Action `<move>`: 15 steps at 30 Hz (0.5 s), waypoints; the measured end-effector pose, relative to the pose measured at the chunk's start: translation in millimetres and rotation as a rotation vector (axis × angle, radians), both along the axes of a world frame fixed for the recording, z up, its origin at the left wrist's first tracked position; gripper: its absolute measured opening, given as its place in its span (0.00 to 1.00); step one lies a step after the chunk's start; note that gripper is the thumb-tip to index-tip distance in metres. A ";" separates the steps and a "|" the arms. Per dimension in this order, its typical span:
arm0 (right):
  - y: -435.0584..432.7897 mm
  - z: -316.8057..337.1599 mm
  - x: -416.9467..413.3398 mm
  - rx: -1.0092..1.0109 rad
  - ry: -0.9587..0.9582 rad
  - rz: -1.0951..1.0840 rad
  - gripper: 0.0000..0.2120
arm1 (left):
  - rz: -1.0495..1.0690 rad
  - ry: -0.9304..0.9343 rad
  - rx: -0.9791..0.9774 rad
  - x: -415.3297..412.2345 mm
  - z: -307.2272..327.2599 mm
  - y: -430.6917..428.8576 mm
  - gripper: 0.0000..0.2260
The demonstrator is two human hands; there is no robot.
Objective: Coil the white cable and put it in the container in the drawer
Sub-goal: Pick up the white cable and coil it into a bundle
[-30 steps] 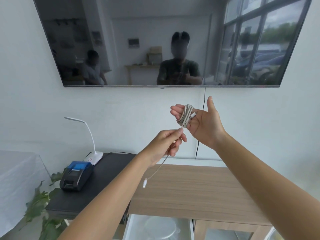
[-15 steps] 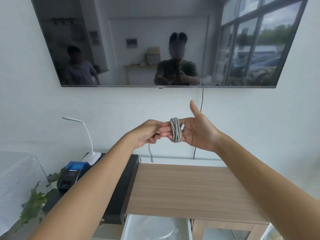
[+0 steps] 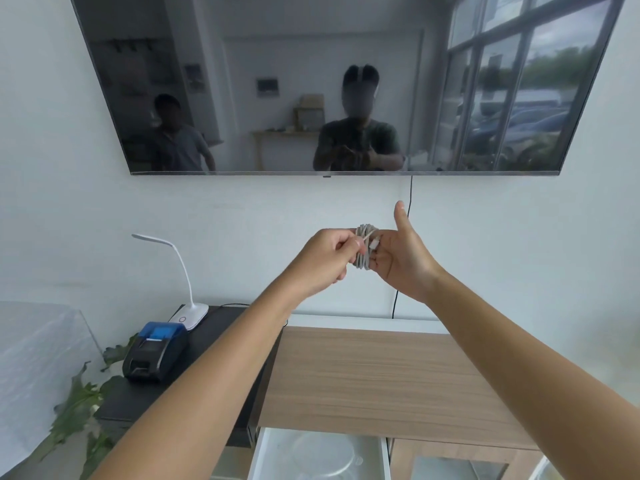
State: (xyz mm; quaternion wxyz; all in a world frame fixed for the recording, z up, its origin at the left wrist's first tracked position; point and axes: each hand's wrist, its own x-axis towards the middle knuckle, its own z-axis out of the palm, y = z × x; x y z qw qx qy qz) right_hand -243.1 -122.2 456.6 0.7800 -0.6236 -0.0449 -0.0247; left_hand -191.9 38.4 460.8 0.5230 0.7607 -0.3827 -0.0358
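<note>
**Cable wound on the right hand, end pinched by the left**

The left hand [image 3: 325, 259] is closed, its thumb and forefinger pinching the free end of the cable [image 3: 364, 247] against the coil. The coil sits wrapped around the fingers of the right hand [image 3: 403, 259], which is held open with the palm toward the camera and the thumb pointing up; a white plug lies on the coil's face. Both hands meet in the air in front of the wall, below the TV [image 3: 346, 84].

Under them is a wooden cabinet top [image 3: 381, 375]. At the bottom edge the drawer [image 3: 263, 459] stands open, with a clear container [image 3: 325, 457] inside. To the left, on a black table [image 3: 214, 337], are a white lamp [image 3: 187, 306] and a blue-topped printer [image 3: 156, 351], with green leaves [image 3: 79, 407] beside it.
</note>
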 end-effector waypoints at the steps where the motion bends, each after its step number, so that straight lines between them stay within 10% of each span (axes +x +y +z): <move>1: -0.5 -0.3 1.4 0.010 -0.011 -0.015 0.47 | 0.006 0.025 -0.064 0.0 -6.4 1.2 0.12; 15: 15.8 3.7 -0.8 0.242 -0.147 -0.099 0.22 | -0.104 0.349 -0.272 -3.1 -57.4 6.9 0.07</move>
